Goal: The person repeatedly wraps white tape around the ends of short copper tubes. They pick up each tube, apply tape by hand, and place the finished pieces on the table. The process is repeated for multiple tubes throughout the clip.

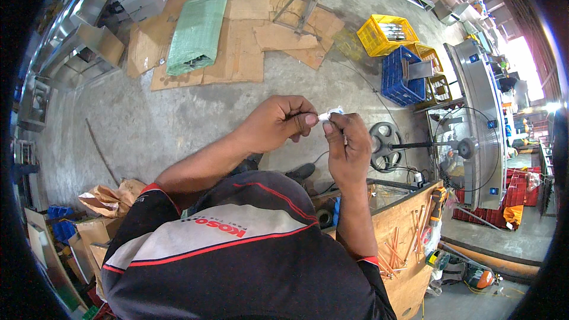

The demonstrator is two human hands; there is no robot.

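Observation:
In front of my chest, my left hand (pixel 277 123) and my right hand (pixel 351 143) come close together. Between their fingertips is a small white piece (pixel 330 113) with a hint of blue at its far side; it is too small to tell its kind. The left thumb and forefinger pinch its left end. On the other side, my right thumb and fingers grip it and cover part of it.
To the right are a wooden board (pixel 409 284) with several copper-coloured tubes (pixel 392 249), a standing fan (pixel 465 147), a blue crate (pixel 402 77) and a yellow crate (pixel 373 37). Ahead, a green-wrapped package (pixel 198 32) lies on cardboard (pixel 243 53). A brown paper bag (pixel 112 198) is at left.

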